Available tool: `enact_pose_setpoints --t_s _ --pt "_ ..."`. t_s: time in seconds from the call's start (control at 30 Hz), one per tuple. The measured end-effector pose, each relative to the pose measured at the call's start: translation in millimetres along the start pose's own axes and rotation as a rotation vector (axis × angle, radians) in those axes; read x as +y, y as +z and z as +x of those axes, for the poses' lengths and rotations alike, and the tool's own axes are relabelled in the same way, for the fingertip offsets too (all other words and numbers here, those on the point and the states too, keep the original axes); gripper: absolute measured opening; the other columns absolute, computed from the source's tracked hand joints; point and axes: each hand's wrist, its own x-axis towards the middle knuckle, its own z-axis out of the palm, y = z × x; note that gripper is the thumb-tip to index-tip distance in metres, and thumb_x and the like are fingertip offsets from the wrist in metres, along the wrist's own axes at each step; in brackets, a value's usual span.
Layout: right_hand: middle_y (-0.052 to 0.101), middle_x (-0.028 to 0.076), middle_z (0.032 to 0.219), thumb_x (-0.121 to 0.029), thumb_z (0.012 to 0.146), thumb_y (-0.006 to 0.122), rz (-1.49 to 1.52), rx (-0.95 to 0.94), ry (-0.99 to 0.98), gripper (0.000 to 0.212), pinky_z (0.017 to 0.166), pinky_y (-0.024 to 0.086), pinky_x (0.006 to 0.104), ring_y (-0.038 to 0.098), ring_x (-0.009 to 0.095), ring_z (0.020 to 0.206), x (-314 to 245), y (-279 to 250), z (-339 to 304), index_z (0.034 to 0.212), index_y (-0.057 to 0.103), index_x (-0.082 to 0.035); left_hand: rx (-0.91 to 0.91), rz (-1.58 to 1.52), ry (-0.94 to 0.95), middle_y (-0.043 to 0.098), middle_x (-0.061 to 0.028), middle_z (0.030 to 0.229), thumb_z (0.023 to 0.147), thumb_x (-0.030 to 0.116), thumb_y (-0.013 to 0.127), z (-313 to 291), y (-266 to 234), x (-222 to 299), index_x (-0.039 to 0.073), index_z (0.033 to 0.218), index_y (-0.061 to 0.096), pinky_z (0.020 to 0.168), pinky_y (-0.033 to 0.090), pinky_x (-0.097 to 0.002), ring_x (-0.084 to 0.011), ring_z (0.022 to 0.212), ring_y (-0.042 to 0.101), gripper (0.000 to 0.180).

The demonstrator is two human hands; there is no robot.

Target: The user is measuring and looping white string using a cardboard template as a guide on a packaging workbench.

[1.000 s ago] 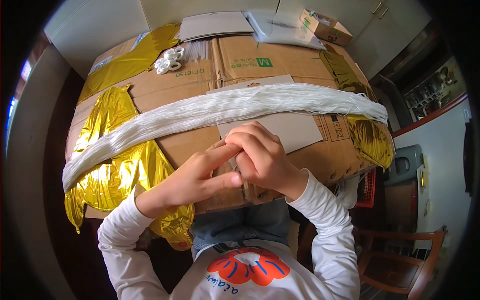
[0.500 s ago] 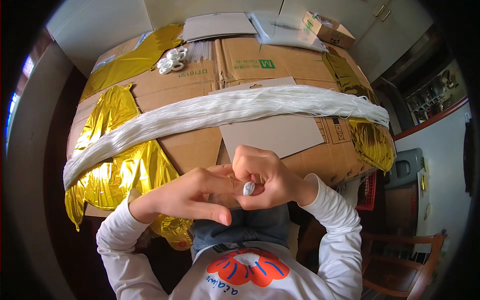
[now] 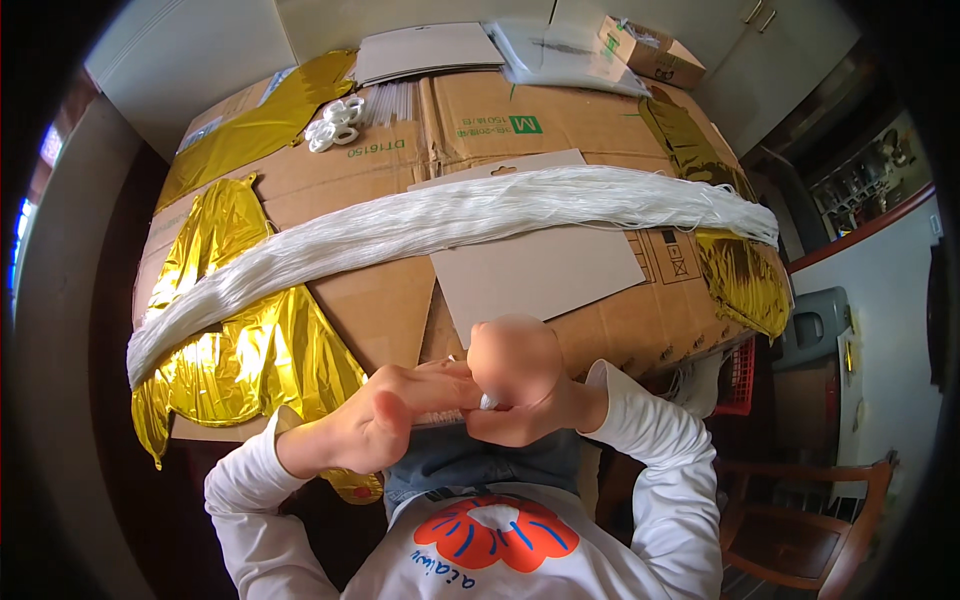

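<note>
In front of my lap, my right hand [image 3: 515, 380] is curled closed, its knuckles smeared by motion. Out of its grip pokes the end of a small bundle of white string [image 3: 488, 402]. My left hand [image 3: 385, 420] meets it from the left, fingers stretched toward the right fist and thumb raised apart; its fingertips are partly hidden. Beyond both hands, a long hank of white string [image 3: 480, 210] lies in an arc across the cardboard-covered table [image 3: 380, 310]. Under the hank sits a grey card sheet [image 3: 540, 275] with a hanging hole.
Flat gold foil balloons [image 3: 290, 330] lie at the left, with more gold foil [image 3: 740, 280] at the right. White rings [image 3: 335, 125], a stack of grey cards [image 3: 430, 52], clear plastic bags [image 3: 565, 60] and a small carton [image 3: 650, 55] stand at the back. A wooden chair [image 3: 800, 540] is at lower right.
Both hands have dropped slightly toward my lap. My left hand has turned so its thumb points up, and my right fist has rotated, covering more of the white string bundle.
</note>
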Motion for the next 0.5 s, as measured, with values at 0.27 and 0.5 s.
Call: enact_pose_setpoints --t_s 0.27,0.5 --pt "0.048 0.010 0.075 -0.004 0.060 0.049 -0.503 -0.004 -0.063 0.020 0.052 0.043 0.0287 0.051 0.021 0.061 2 -15 12 0.080 0.047 0.001 0.068 -0.013 -0.118 0.024 -0.0232 0.121 0.076 0.053 0.002 1 -6 3 -0.012 0.117 0.016 0.094 0.016 -0.0316 -0.0287 0.115 0.021 0.078" --pt "0.047 0.013 0.076 0.008 0.058 0.044 -0.532 -0.088 0.030 0.022 0.058 0.042 0.0315 0.049 0.026 0.067 8 -14 10 0.078 0.044 0.002 0.071 -0.077 -0.203 0.018 -0.0246 0.123 0.077 0.053 0.005 14 1 -10 -0.011 0.118 0.011 0.094 0.013 -0.0326 -0.0290 0.118 0.012 0.076"
